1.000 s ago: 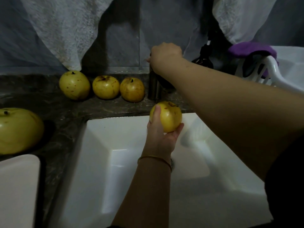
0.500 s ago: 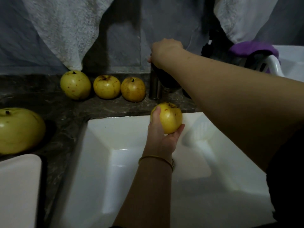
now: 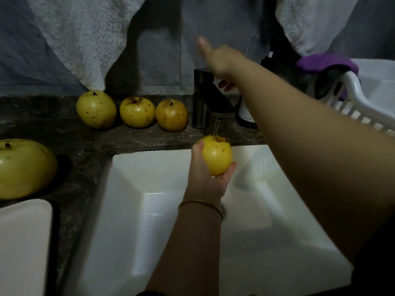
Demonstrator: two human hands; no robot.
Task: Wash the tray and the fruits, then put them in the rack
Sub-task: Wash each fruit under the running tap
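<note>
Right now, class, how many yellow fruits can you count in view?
5. Three line the counter by the wall: left fruit, middle fruit, right fruit. A larger fruit lies at far left. The left hand holds the fifth fruit under the faucet. More may be hidden.

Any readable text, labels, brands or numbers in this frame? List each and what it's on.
None legible.
Pale label on the dark bottle behind the faucet: too blurred to read.
No print shows on the yellow fruit in the left hand or on the white rack.
</note>
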